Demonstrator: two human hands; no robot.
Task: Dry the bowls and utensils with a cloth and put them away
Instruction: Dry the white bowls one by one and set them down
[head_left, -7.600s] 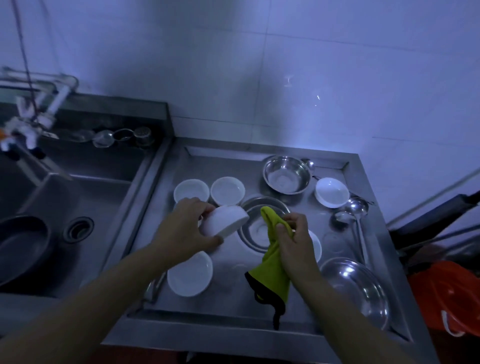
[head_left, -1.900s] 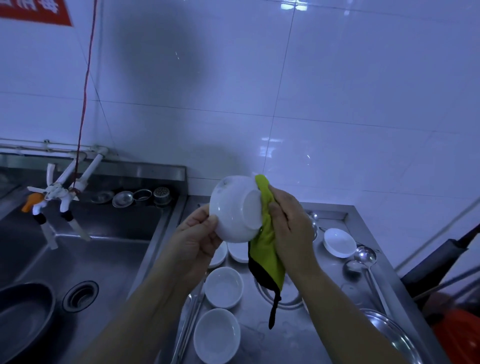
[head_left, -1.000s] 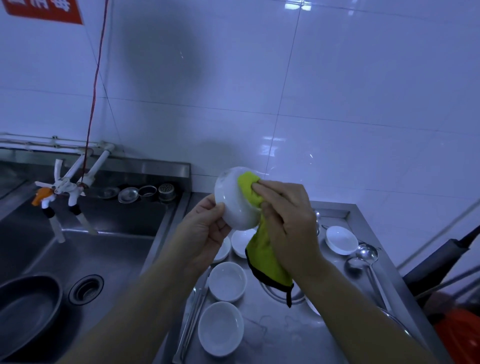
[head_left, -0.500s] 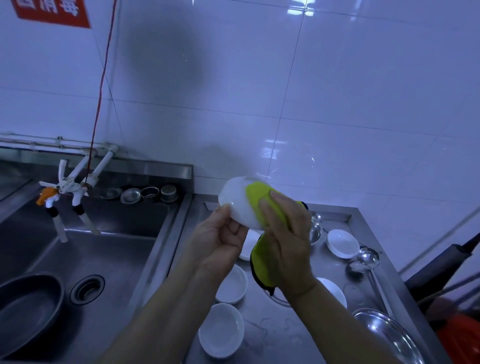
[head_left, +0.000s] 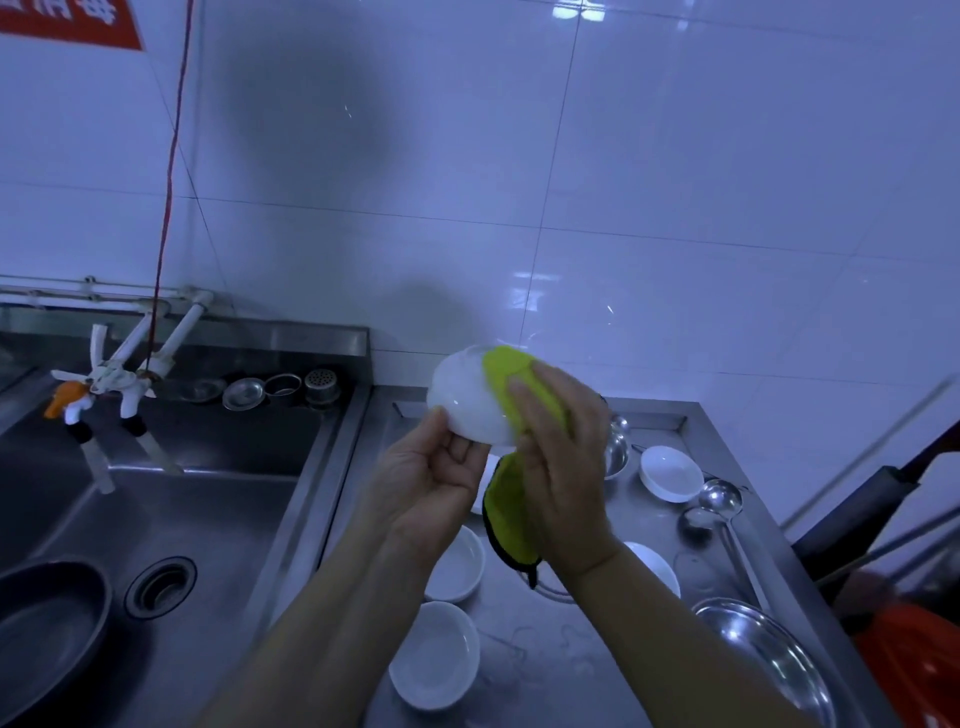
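Above counter (head_left: 524, 670), mid-scene: white bowl (head_left: 467, 400) held up, tilted, clear of the drainboard.
L hand (head_left: 431, 478): fingers curled round bowl's near rim, grasping it.
R hand (head_left: 561, 467): presses green cloth (head_left: 511, 374) onto bowl's outside; cloth tail hangs below, pinned under palm.
Stage: drying one bowl, prob. mid-wipe.
Left to do: small white bowls near-left (head_left: 435, 656), another far-right (head_left: 670, 473), steel bowls (head_left: 769, 665), ladle (head_left: 719, 501), all on counter, w/ water spots nearby.
Put away: nothing visibly stored yet; storage spot not in view.
Progress: early, most pieces untouched as far as I can judge.
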